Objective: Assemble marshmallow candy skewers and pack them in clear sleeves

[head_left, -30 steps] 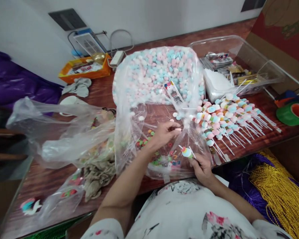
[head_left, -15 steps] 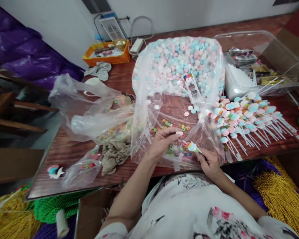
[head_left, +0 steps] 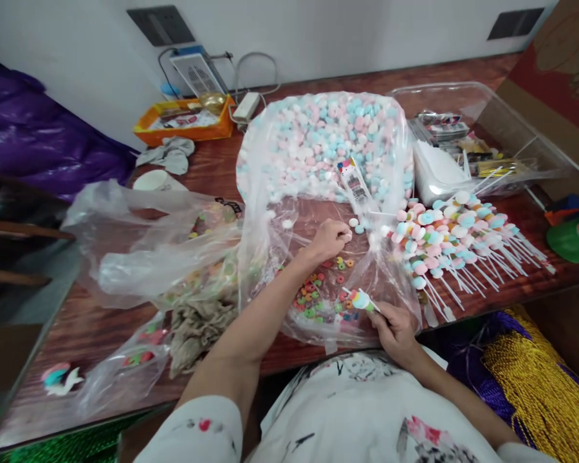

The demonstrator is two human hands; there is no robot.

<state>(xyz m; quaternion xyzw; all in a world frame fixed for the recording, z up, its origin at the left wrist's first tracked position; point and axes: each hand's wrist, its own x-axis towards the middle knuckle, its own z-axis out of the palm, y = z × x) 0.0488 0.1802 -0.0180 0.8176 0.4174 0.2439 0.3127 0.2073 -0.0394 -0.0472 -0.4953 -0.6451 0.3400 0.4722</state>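
My right hand (head_left: 396, 331) pinches a thin white stick with candies threaded on it. On this candy stick (head_left: 361, 299) I see a pale blue and white marshmallow with yellow, red and green pieces. My left hand (head_left: 332, 239) is closed over the clear plastic sheet, its fingertips on a small pale pink marshmallow (head_left: 348, 236), partly hidden by the fingers. A white and a blue loose marshmallow (head_left: 359, 229) lie just beside them. Below that arm, small coloured ring candies (head_left: 313, 292) are scattered on the plastic.
A big clear bag of pastel marshmallows (head_left: 318, 138) lies behind the hands. To the right are piled finished-looking candy sticks (head_left: 456, 235), a clear plastic bin (head_left: 429, 173) and green tape (head_left: 572, 241). Leftward lie a candy bag (head_left: 139, 270), a crumpled cloth (head_left: 197, 331) and an orange tray (head_left: 188, 132).
My left hand has moved away from the candy stick, forward to the loose marshmallows. My right hand still holds the stick in about the same place. The view has shifted slightly.
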